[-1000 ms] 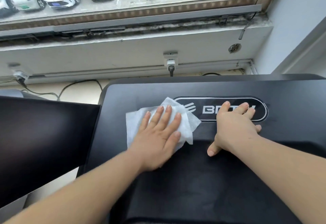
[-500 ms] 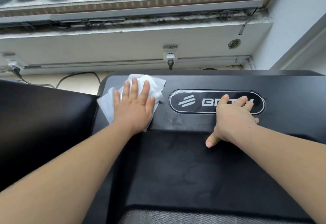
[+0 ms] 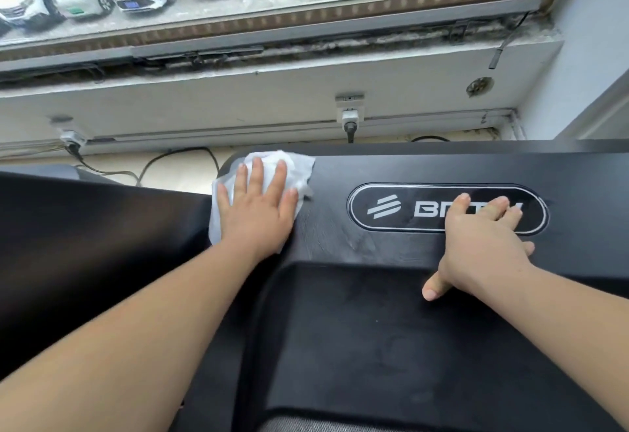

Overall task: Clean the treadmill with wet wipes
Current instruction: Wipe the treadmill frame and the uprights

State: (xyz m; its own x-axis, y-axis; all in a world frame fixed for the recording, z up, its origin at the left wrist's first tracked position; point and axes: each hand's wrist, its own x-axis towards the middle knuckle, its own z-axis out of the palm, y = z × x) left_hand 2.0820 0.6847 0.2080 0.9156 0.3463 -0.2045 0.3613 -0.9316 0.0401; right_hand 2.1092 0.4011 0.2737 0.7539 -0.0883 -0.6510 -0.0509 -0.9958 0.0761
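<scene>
The black treadmill [image 3: 374,329] fills the lower frame, its front motor cover bearing an oval logo plate [image 3: 401,208]. A white wet wipe [image 3: 292,168] lies flattened on the cover's far left corner. My left hand [image 3: 257,213] presses flat on the wipe, fingers straight and spread. My right hand [image 3: 476,244] rests flat on the cover over the right half of the logo, thumb pointing down toward the belt recess. Wet smears show on the cover between the two hands.
A second black machine [image 3: 85,244] stands close on the left. Beyond the treadmill is a low white wall with a plugged socket [image 3: 349,115] and another socket [image 3: 71,137] with cables on the floor. A window above shows parked cars.
My left hand has slid the wipe from the cover's middle out to its far left corner. The right hand stays on the logo plate.
</scene>
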